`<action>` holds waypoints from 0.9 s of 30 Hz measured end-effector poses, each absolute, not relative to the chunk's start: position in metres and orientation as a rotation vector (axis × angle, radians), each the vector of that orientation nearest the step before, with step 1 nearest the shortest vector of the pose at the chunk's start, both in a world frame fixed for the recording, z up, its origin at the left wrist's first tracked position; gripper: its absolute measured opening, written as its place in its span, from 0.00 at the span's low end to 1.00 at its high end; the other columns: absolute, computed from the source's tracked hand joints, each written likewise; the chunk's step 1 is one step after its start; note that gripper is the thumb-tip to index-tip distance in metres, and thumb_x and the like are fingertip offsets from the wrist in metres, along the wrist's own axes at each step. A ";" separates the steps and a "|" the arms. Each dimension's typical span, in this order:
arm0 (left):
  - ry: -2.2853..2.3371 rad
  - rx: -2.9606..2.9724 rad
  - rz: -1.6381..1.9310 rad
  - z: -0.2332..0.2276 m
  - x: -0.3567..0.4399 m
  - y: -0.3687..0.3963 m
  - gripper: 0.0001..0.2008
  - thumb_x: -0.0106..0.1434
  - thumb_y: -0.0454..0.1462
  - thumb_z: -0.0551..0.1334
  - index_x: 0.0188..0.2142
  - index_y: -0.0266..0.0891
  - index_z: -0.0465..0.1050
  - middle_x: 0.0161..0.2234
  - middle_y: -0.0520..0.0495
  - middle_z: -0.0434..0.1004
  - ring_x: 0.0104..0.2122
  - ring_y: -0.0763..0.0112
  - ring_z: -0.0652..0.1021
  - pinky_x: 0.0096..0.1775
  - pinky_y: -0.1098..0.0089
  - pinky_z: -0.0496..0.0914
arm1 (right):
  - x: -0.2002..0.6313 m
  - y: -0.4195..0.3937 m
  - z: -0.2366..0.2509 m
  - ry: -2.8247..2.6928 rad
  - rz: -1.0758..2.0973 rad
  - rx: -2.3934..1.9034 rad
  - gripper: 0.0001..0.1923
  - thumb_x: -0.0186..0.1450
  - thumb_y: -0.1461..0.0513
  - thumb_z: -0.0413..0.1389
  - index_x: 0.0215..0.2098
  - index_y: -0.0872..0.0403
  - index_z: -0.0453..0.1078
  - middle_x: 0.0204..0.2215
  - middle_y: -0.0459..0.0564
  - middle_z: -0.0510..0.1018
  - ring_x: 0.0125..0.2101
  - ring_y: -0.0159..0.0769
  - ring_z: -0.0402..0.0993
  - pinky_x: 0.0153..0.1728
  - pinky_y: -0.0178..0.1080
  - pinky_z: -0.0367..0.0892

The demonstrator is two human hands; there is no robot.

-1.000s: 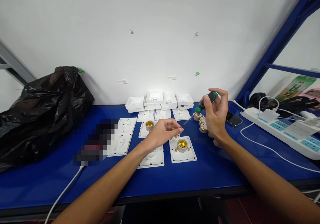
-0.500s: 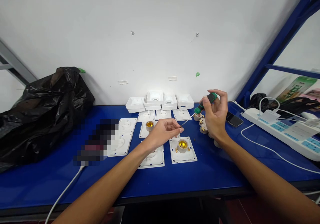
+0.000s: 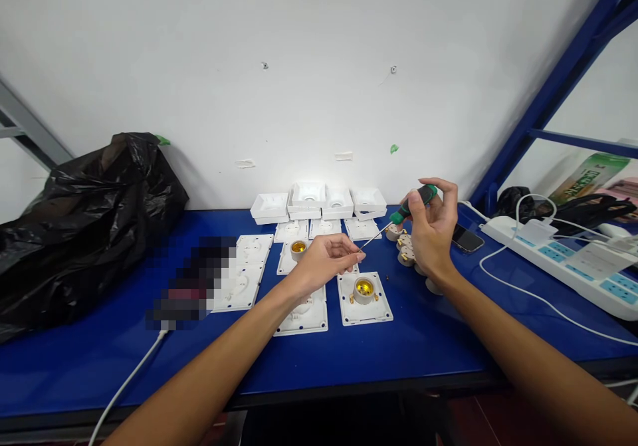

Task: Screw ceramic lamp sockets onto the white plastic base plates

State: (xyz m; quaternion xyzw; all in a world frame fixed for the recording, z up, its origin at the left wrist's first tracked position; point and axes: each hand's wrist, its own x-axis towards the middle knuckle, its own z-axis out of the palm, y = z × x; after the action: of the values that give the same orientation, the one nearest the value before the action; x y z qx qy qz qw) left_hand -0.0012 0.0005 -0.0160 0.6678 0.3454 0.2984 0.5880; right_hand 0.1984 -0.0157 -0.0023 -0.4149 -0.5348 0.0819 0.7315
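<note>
**Screwdriver tip met pinched fingers above the lampholder plates**

Head view: the right hand (image 3: 431,233) was closed around the green-and-black handle of a screwdriver (image 3: 399,217), held above the bench (image 3: 423,346) toward its back edge, shaft slanting down to the left. The left hand (image 3: 323,260) hovered with thumb and fingertips pinched together at the tip of the shaft; whatever they pinched was too small to tell. Just below, a white plate with a brass lampholder (image 3: 364,296) lay flat near the middle of the bench, a loose screw (image 3: 387,276) beside it. Loose lampholders (image 3: 405,250) sat under the right hand. A phone (image 3: 466,238) lay toward the right edge, and a black bag (image 3: 84,226) filled the left end.
</note>
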 end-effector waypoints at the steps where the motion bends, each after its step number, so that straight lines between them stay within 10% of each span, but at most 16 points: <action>1: 0.810 1.555 0.698 -0.016 -0.001 0.000 0.11 0.59 0.43 0.71 0.31 0.40 0.74 0.27 0.52 0.76 0.27 0.75 0.71 0.32 0.70 0.66 | 0.199 -0.015 -0.003 -1.190 0.159 -0.920 0.11 0.70 0.55 0.56 0.48 0.45 0.61 0.29 0.42 0.68 0.22 0.29 0.69 0.16 0.32 0.67; 23: 0.635 1.736 0.334 -0.006 -0.017 0.009 0.27 0.53 0.49 0.75 0.49 0.43 0.74 0.38 0.49 0.77 0.31 0.73 0.72 0.34 0.68 0.66 | 0.192 -0.024 0.004 -1.145 0.140 -0.882 0.10 0.69 0.56 0.57 0.47 0.47 0.65 0.26 0.42 0.68 0.24 0.30 0.68 0.22 0.34 0.69; 27: 0.556 1.882 0.187 -0.008 -0.017 0.007 0.30 0.50 0.47 0.77 0.50 0.43 0.73 0.24 0.59 0.66 0.23 0.75 0.65 0.26 0.71 0.58 | 0.190 -0.028 0.000 -1.234 0.132 -0.900 0.09 0.70 0.57 0.56 0.48 0.46 0.65 0.26 0.42 0.67 0.23 0.30 0.68 0.22 0.35 0.68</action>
State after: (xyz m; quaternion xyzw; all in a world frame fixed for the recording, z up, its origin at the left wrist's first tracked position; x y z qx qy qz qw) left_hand -0.0172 0.0069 -0.0082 0.7960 0.2351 0.0792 0.5522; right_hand 0.1898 -0.0276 -0.0005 -0.4070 -0.5585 0.0598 0.7203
